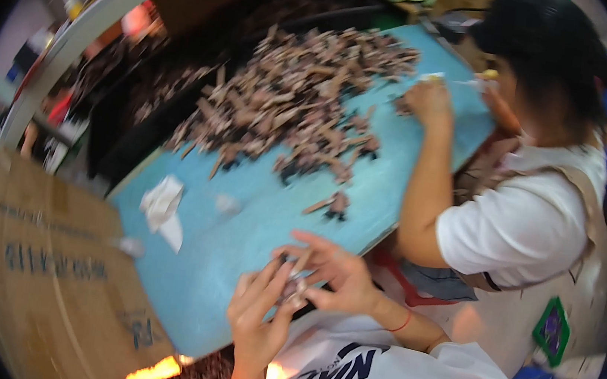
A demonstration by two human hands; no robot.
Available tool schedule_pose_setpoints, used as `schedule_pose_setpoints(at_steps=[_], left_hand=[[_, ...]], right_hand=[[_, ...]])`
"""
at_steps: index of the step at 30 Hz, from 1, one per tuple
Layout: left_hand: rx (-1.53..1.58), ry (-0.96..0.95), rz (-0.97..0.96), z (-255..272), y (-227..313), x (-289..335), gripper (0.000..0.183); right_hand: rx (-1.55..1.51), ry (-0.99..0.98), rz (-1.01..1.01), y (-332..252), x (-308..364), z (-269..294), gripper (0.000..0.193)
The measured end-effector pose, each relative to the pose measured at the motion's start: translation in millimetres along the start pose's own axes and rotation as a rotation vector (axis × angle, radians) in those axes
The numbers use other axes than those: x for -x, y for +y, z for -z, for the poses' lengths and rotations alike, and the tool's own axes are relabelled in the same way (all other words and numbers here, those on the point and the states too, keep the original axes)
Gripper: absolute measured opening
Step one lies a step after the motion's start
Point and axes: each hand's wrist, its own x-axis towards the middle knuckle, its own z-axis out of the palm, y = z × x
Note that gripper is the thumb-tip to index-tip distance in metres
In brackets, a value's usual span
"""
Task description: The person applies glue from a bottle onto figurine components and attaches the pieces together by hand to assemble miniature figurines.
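Note:
Over the near edge of the blue tabletop [221, 285], my two hands meet at a small pinkish-brown piece [293, 289] with dark bits and a tan strip standing up from it. My left hand [259, 306] has its fingers closed round the piece from the left. From the right, the thumb and fingers of my right hand [344, 275] pinch it near the strip. Motion blur and my fingers hide its exact kind. A similar small piece [337, 205] lies alone on the table just beyond my hands.
A large heap of similar pieces [276, 104] spreads across the far table. Crumpled white tissue [163, 207] lies at left, beside a big cardboard box [62, 267]. At right, a co-worker in a white shirt [524, 222] sits with hands over the table. A red stool [411, 292] stands below.

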Motion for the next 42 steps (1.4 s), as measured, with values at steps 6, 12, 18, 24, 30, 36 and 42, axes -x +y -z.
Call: schedule_pose_setpoints(at_steps=[6,12,18,24,30,36,42], left_hand=[[0.003,-0.006,0.004,1,-1,3,0.046],[0.041,-0.048,0.013,-4,4,5,0.048],[0.042,-0.039,-0.055,-4,3,3,0.050],[0.067,-0.077,-0.074,-2,11,1,0.050],[0.029,-0.004,0.014,-2,11,7,0.046],[0.066,-0.019,0.055,-6,14,9,0.046],[-0.004,-0.060,-0.066,-4,20,11,0.038]], right_hand=[[-0.025,-0.039,0.018,-14,-3,0,0.075],[-0.022,0.006,0.000,-19,3,1,0.077],[0.022,0.021,0.026,-23,5,1,0.078],[-0.005,0.000,0.049,-25,11,4,0.082],[-0.057,-0.082,-0.056,-24,9,5,0.083],[-0.030,-0.079,-0.067,-25,10,6,0.080],[-0.019,-0.064,-0.056,-25,13,4,0.079]])
